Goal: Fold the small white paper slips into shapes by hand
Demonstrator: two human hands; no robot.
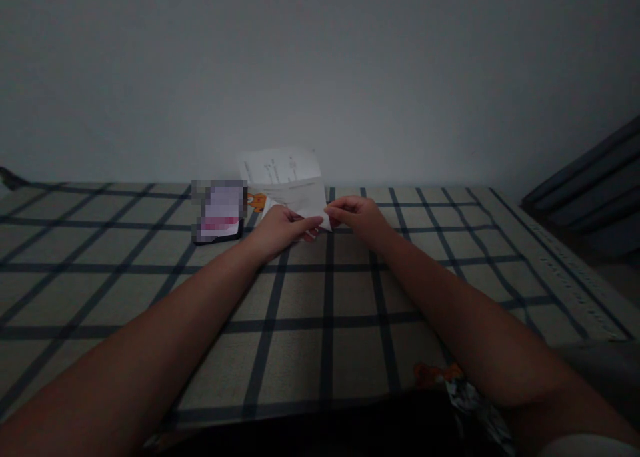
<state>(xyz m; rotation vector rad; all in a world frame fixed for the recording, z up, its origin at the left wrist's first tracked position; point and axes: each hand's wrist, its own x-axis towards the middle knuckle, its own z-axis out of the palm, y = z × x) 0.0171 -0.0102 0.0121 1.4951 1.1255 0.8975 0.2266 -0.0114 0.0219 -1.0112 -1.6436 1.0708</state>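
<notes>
A white sheet of paper with faint print on it stands raised above the cloth, with a crease running across its middle. My left hand grips its lower edge, thumb on top and fingers beneath. At the lower right corner of the sheet, my right hand pinches with thumb and forefinger. Behind my left hand, an orange cartoon figure shows in part beside the paper. What it is printed on is mostly hidden.
A phone with its screen lit and blurred lies left of the paper. A checked cloth covers the table, and a pale wall rises behind it. Dark folded fabric stands at the right. Near me lies another orange item.
</notes>
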